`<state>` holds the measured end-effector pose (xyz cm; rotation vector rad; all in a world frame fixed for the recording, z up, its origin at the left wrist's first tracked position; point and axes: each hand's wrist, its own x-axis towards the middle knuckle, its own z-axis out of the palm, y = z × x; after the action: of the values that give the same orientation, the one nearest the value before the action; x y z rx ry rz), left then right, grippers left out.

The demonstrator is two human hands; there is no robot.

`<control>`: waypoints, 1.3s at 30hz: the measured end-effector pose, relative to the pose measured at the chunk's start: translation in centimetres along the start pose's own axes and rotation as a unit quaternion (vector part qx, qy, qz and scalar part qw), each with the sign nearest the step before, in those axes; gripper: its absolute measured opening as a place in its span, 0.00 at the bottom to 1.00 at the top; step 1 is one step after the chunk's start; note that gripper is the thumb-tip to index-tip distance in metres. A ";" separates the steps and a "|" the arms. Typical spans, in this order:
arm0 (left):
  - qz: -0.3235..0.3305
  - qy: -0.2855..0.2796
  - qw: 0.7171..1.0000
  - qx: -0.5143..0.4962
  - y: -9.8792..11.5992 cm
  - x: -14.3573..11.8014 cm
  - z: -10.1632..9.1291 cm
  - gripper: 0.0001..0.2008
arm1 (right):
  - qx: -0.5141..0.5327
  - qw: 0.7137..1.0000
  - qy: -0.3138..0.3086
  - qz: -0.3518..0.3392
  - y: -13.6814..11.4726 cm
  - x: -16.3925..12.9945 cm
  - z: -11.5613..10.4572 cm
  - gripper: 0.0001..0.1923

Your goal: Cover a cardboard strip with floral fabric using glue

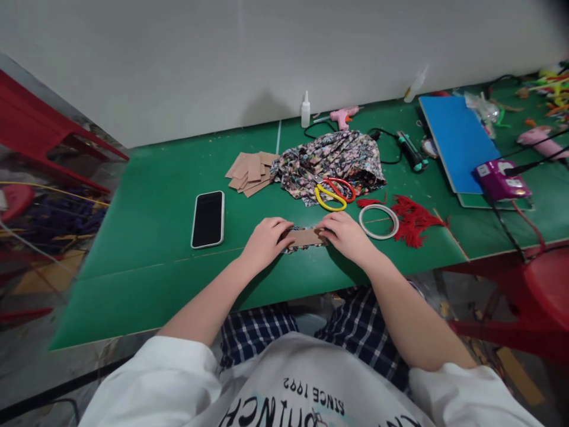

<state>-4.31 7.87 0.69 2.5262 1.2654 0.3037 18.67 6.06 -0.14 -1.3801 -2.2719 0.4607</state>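
At a green worktable (pixel 178 178) against a white wall, the left hand (pixel 265 239) and right hand (pixel 345 232) are pinching 1 brown card strip (pixel 304 237) flat over patterned cloth near the front edge, where uneven pressure could be skewing the fold.

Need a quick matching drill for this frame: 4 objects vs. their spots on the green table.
Things:
1. phone
2. scissors
3. cardboard piece
4. glue bottle

Places:
A. by the back wall
B. between both hands
C. left of the left hand
D. on the patterned fabric

Pairs: 1-C, 2-D, 3-B, 4-A
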 end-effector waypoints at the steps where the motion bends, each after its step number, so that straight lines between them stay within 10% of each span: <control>1: 0.000 -0.004 1.000 0.004 -0.1 0.0 0.1 0.17 | -0.001 1.000 -0.006 -0.001 -0.1 0.1 0.1 0.07; 26: 0.249 0.131 0.937 0.205 1.0 -1.1 2.4 0.08 | -0.224 0.943 0.034 -0.241 -0.1 -1.6 1.4 0.08; 39: 0.243 0.143 0.935 0.215 0.9 -1.3 2.8 0.09 | -0.162 0.963 0.060 -0.206 0.2 -1.8 1.3 0.09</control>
<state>-3.51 5.87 -1.63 3.2645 0.8366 0.5746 18.86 4.47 -1.72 -0.9899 -2.5185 -0.1336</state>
